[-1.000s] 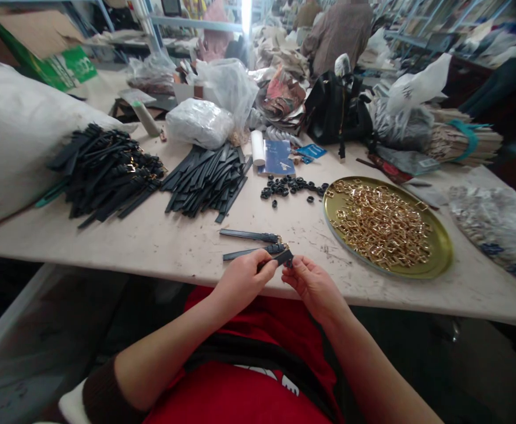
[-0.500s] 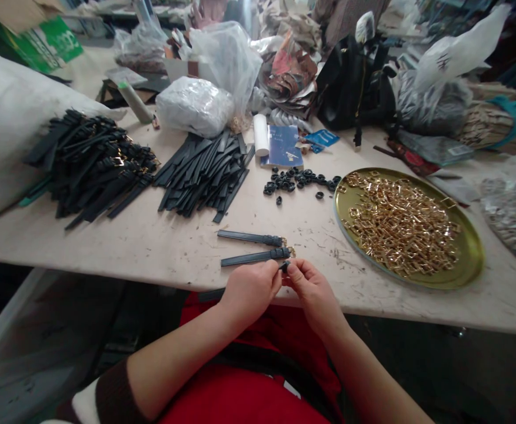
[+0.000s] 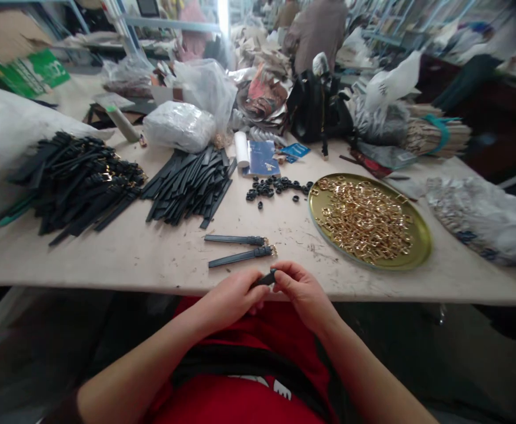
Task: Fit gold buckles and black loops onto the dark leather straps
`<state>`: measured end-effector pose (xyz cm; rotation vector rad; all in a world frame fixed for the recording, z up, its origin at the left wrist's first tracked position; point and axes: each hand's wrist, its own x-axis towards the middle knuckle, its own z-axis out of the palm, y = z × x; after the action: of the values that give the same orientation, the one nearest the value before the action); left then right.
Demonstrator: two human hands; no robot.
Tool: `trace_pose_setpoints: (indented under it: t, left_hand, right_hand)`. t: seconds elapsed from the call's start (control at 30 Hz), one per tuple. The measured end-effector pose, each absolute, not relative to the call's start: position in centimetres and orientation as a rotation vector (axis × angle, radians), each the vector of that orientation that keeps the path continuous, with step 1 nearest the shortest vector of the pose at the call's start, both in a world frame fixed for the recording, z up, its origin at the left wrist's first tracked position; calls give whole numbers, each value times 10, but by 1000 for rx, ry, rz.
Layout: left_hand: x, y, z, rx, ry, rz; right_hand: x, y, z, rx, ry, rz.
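Hands point(image 3: 302, 291), dark strap point(image 3: 264, 280) (between them)

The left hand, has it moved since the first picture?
Yes. The left hand has moved lower in the view, judged against the nearer loose strap: it overlapped that strap before, and now a gap shows between them.

Table point(image 3: 160, 262) | 2 buckled straps point(image 3: 240, 257) | strap piles point(image 3: 187, 185) | loops point(image 3: 260, 205) | tray point(image 3: 420, 247)

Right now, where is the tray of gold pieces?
In the head view, the tray lies on the right side of the table, just right of the black loops and beyond the right hand.
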<state>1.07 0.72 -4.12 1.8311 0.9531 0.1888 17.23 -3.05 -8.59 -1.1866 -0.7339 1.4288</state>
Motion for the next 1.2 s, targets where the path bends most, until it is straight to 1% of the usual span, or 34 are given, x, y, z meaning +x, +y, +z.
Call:
trace_pose_setpoints:
  t: [0.07,0.17,0.23,0.3,0.33,0.4,0.43,0.47,0.53,0.6,0.7,0.83,0.97,1.03,1.1,1.2]
  left_hand:
    - [7,-1,-38,1781,959,176]
    - [5,-6,-36,1821,1020,365]
    - [4,-4,-37,1809,1012,477]
    - [3,3,-40,1767,1035,499]
    - [2,7,-42,1729,1058,491]
    - [3,16,-47,1609,1078,463]
    - [5,21,-50,1542,1067,451]
    - [8,25,-52,1489,1046,442]
    - [17,32,-55,1444,1003,434]
    - [26,40,-56,1452,988,434]
    - [34,51,-57,1457,1005,420]
    - [35,61,-53,1457,1039,396]
    - [39,62,-46,1443,1019,419]
    - [43,60,-42,1382,1006,463]
    - [47,57,-39,1243,979,517]
    - [51,48,-38,958,845,546]
  right_hand:
    - [167,-36,-81,-1135,-661,1447]
    - [147,-44,-77,-952,-655,1600]
    - [142,-44,-78,-921,-786,1602]
    - [159,-37,-78,-1087,-1018,1404]
    - [176,-30,-76,-1251,-1164,1215]
    - [224,-9,-69,-1618,-1406,738]
    - [251,5,-65,-1847,-1503,404]
    - [276,21,-61,-1941,-1500,264]
    - [316,54,-55,-2069,-1533,109]
    - [337,86,-55,-2175,-1610,56]
    - [341,121,-63,-2315,-1749,27]
    - [336,135,-70,-2406,-1896,-5]
    - [330,123,-58,-2389,-2012,-83]
    - [314,107,-48,-2286,-2071,-134]
    - [287,82,-38,-2038,-2148,-208]
    - [238,37,-31,-1553,-2271,-326]
